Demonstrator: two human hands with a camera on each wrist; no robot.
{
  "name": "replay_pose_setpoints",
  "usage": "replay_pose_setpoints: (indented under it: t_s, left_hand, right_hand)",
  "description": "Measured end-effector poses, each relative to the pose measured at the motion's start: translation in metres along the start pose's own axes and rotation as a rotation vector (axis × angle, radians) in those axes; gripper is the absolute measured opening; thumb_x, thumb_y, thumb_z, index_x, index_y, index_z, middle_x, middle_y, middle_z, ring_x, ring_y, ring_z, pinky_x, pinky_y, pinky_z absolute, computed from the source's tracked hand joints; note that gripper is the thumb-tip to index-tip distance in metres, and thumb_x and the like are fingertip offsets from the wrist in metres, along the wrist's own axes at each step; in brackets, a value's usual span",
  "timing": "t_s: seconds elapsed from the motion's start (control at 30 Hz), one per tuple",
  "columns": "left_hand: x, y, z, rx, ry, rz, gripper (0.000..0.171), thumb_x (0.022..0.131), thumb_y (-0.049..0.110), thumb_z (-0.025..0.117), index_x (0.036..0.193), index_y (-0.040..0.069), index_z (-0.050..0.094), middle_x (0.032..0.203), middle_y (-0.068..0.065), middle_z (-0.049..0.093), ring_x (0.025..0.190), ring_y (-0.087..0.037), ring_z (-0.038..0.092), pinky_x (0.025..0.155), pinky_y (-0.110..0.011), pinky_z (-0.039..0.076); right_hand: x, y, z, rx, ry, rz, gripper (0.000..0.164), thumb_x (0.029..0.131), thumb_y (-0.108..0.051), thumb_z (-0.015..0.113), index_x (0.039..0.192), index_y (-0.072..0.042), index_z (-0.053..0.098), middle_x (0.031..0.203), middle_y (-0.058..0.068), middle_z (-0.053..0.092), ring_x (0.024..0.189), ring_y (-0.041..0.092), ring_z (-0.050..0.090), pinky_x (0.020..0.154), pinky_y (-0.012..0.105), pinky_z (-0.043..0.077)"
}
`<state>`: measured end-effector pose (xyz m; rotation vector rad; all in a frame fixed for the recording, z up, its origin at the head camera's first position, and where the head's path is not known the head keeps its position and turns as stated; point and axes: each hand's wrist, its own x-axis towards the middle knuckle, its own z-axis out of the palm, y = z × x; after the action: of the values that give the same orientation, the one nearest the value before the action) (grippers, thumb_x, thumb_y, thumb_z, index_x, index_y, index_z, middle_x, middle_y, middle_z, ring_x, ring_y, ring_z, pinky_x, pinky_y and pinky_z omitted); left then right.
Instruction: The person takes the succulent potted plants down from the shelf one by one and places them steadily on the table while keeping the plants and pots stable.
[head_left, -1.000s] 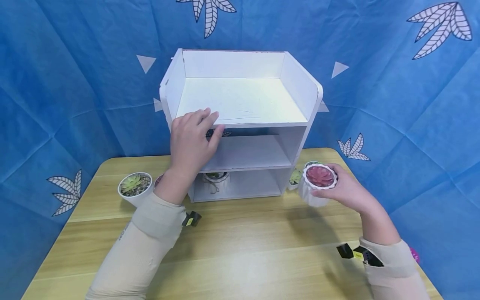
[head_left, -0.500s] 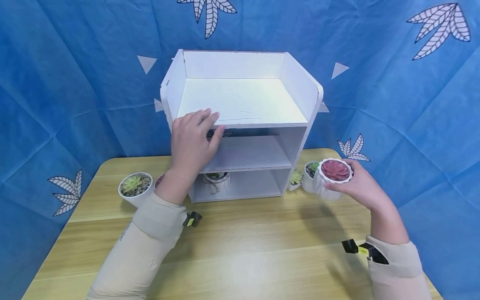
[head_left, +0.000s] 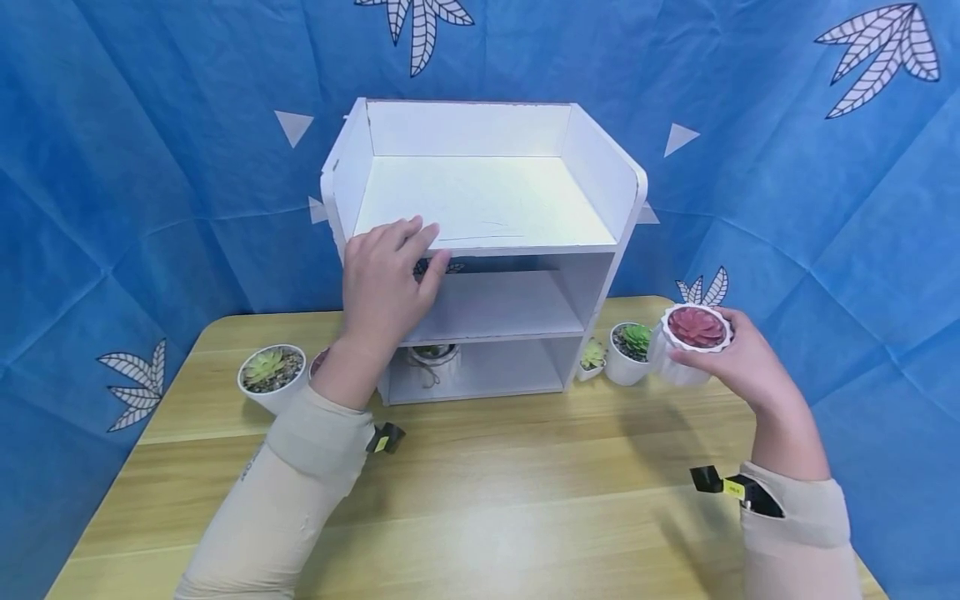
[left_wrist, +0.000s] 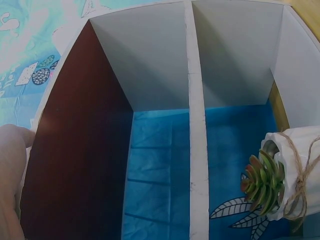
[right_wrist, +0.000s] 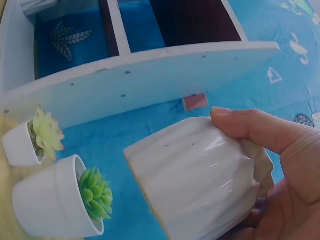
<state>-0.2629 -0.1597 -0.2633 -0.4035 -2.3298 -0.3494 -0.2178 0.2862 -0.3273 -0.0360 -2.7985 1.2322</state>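
Observation:
My right hand (head_left: 750,358) grips a white fluted pot (right_wrist: 195,175) near its rim, with a red succulent (head_left: 697,326) in it. The pot is held above the table's right side, beside a white pot with a bright green succulent (head_left: 637,340). My left hand (head_left: 386,279) rests on the front edge of the white shelf unit's (head_left: 487,204) top board, at its left end. Its fingers lie over the edge, with the thumb in front. On the bottom shelf stands a twine-tied white pot (left_wrist: 302,175) holding a green-red succulent (left_wrist: 265,182).
A small pot with a pale green succulent (head_left: 592,354) stands against the shelf unit's right side. On the left are a white pot with a light green succulent (head_left: 272,371) and another pot mostly hidden behind my left forearm. Blue patterned cloth (head_left: 187,150) hangs behind the wooden table (head_left: 480,483).
My right hand has carried the fluted pot to the right and slightly back, bringing the bright green succulent's pot into fuller view. My left hand stays on the shelf edge.

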Motion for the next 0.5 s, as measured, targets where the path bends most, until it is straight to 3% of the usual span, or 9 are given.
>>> replay_pose_setpoints:
  t_s: [0.17,0.37,0.5]
  left_hand:
    - [-0.0010,-0.0002,0.0010,0.001,0.001,-0.004,0.048,0.101,0.050,0.051,0.134,0.018,0.066,0.137,-0.008,0.063,0.127,-0.028,0.056,0.103,-0.047,0.041]
    - [-0.0005,-0.0006,0.0014,-0.004,0.009,0.004,0.048,0.101,0.050,0.050,0.134,0.018,0.066,0.137,-0.008,0.063,0.127,-0.028,0.056,0.103,-0.047,0.040]
    - [-0.0002,-0.0008,0.0016,-0.007,0.009,0.004,0.048,0.101,0.050,0.050,0.134,0.018,0.066,0.136,-0.008,0.063,0.127,-0.028,0.055,0.103,-0.047,0.040]
  right_hand:
    - [0.0031,0.0052,-0.0029,0.028,0.026,0.044,0.100,0.084,-0.032,0.082,0.150,0.010,0.021,0.138,0.031,0.043,0.118,0.036,0.046,0.084,0.036,0.041]
    - [0.0061,0.0091,-0.0059,0.023,0.061,0.090,0.108,0.085,-0.037,0.080,0.152,0.012,0.012,0.142,0.040,0.036,0.127,0.050,0.039,0.099,0.061,0.036]
    - [0.0074,0.0097,-0.0059,0.036,0.081,0.107,0.108,0.085,-0.038,0.080,0.152,0.012,0.012,0.143,0.040,0.034,0.129,0.051,0.037,0.102,0.065,0.033]
